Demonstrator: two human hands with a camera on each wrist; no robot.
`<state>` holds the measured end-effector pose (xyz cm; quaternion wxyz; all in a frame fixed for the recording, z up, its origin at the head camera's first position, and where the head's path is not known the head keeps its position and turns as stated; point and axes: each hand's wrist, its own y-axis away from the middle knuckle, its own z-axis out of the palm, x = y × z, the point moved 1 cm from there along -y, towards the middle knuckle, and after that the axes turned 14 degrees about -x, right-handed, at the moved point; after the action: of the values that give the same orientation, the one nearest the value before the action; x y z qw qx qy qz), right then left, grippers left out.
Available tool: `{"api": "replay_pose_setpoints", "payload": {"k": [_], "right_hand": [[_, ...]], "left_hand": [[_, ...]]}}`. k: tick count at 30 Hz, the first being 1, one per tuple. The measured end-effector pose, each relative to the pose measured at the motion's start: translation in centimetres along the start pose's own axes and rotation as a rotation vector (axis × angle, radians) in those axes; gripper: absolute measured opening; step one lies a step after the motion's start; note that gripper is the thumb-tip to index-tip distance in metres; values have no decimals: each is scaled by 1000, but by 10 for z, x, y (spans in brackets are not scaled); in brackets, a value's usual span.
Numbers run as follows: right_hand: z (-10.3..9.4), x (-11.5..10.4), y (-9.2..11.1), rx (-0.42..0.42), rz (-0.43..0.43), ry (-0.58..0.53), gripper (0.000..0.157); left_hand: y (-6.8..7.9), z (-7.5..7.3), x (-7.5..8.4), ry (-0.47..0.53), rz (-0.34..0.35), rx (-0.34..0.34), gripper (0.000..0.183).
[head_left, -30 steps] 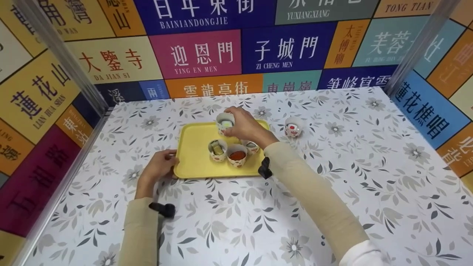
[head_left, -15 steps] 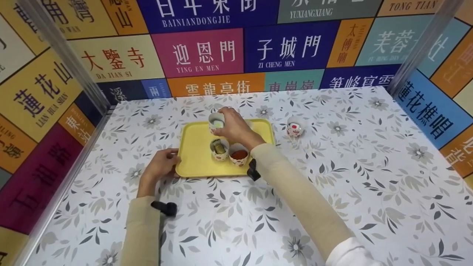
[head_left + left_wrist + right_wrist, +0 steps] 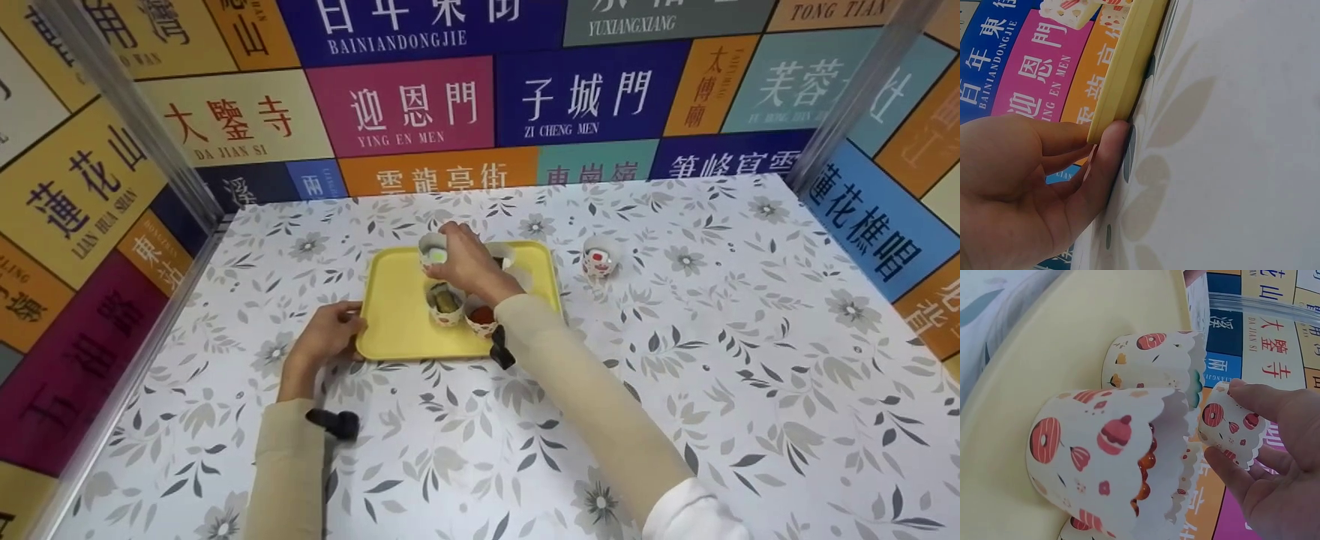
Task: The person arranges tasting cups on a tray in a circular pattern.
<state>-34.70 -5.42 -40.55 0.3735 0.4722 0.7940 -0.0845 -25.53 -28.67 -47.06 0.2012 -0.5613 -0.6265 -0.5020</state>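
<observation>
My left hand [image 3: 324,331] pinches the left edge of a yellow tray [image 3: 390,330]; in the left wrist view its fingers lie on both sides of the tray's rim [image 3: 1123,79]. My right hand [image 3: 471,262] grips a patterned paper baking cup [image 3: 433,251] with something green and white inside, over the back part of the tray. The right wrist view has this held cup [image 3: 1230,423] between thumb and fingers, apart from the others. Just in front, on the tray, stand a cup of dark greenish pieces [image 3: 445,304] and a cup of orange-red filling [image 3: 480,316], partly covered by my wrist.
Another paper cup [image 3: 501,255] stands behind my right hand on the tray, mostly hidden. To the tray's right, a cup with red and white contents [image 3: 599,258] sits on the flowered tablecloth [image 3: 450,450]. Printed panels [image 3: 405,105] wall the back and sides.
My right hand has carried the green-and-white cup leftward over the tray, uncovering part of the cup behind it. My left hand keeps its hold on the tray edge.
</observation>
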Motion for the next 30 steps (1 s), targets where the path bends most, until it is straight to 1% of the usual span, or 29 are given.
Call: {"api": "replay_pose_setpoints", "payload": {"k": [3, 6, 12, 16, 19, 23, 27, 30], "right_hand": [[2, -2, -1, -6, 19, 15, 69], [5, -5, -1, -16, 30, 19, 69], [10, -8, 0, -29, 19, 62, 66], [13, -9, 0, -38, 9, 91, 61], [14, -10, 0, -44, 18, 103, 59], [15, -10, -1, -60, 50, 123, 62], [18, -10, -1, -81, 67, 151, 63], [20, -10, -1, -90, 74, 152, 64]], "left_hand": [[0, 0, 1, 11, -2, -11, 49], [-1, 0, 1, 11, -19, -5, 49], [-1, -2, 0, -18, -33, 3, 49], [-1, -2, 0, -23, -31, 8, 49], [-1, -3, 0, -6, -25, 5, 49], [-1, -3, 0, 17, -12, -6, 48], [0, -2, 0, 14, 1, -14, 48], [0, -2, 0, 9, 8, -11, 48]]}}
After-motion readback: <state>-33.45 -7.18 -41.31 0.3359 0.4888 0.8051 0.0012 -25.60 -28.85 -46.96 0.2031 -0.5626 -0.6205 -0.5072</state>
